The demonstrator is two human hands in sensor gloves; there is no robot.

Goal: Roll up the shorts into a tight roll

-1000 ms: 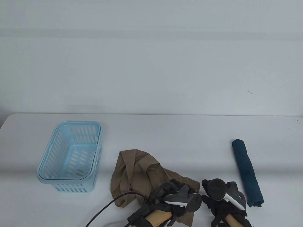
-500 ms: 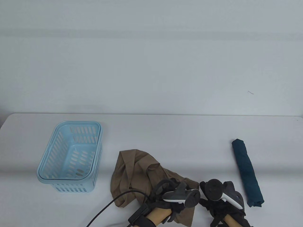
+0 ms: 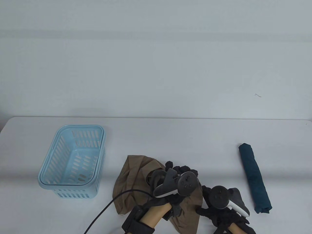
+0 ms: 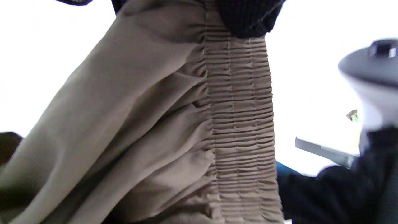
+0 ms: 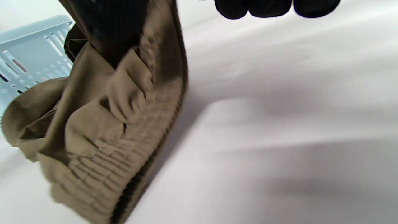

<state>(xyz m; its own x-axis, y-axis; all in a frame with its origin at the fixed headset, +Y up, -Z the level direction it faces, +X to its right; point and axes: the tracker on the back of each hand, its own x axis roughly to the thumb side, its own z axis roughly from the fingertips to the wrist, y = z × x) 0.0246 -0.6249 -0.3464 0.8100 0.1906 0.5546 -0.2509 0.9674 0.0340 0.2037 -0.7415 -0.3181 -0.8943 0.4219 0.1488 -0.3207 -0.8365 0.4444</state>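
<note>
Brown shorts (image 3: 132,180) in both hands' (image 3: 179,181) (image 3: 220,207) pinching grip

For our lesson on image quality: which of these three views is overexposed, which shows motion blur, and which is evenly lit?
Left wrist view: background blown out white behind the sharp khaki fabric shorts. Right wrist view: shorts and light blue slotted plastic basket smeared by blur. Table view: soft, even light on the white table.
</note>
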